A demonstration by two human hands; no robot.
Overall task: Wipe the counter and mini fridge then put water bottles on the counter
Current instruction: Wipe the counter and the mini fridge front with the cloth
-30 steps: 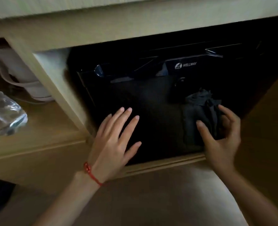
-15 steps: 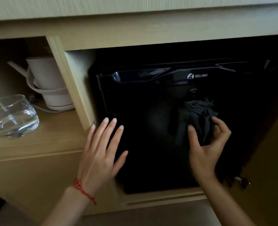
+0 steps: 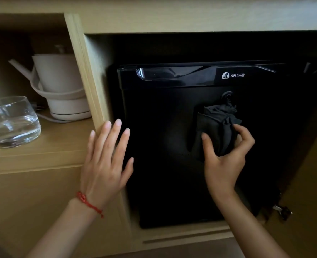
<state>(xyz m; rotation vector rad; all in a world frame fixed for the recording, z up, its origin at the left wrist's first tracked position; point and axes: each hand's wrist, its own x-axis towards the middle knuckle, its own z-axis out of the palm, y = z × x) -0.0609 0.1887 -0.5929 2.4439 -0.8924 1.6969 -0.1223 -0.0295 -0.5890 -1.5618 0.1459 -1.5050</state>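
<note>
Since the half-second before, our view had dropped lower and drawn closer, so the mini fridge filled more of the frame, while the cloth had stayed at about the same spot on the door, just under the lock. Our left hand had slid a touch toward 9 o'clock and now lay across the wooden divider and the fridge's left edge.

That left hand was flat, fingers straight and slightly spread, tips pointing to 12 o'clock, a red string bracelet at the wrist. Our right hand sat toward 3 o'clock on the door, thumb and curled fingers clamped round the bunched dark cloth, pressing it against the black door. The cloth stood up from the grip toward 12 o'clock, its top folds just touching the round lock. Above that, at 1 o'clock, the white logo showed on the glossy top strip.

Off at 9 o'clock, in the open shelf compartment beside the fridge, a clear glass with some water stood at the front, and behind it, toward 11 o'clock, a pale kettle sat on its base. At 4 o'clock, a metal hinge showed on the open cupboard door.
</note>
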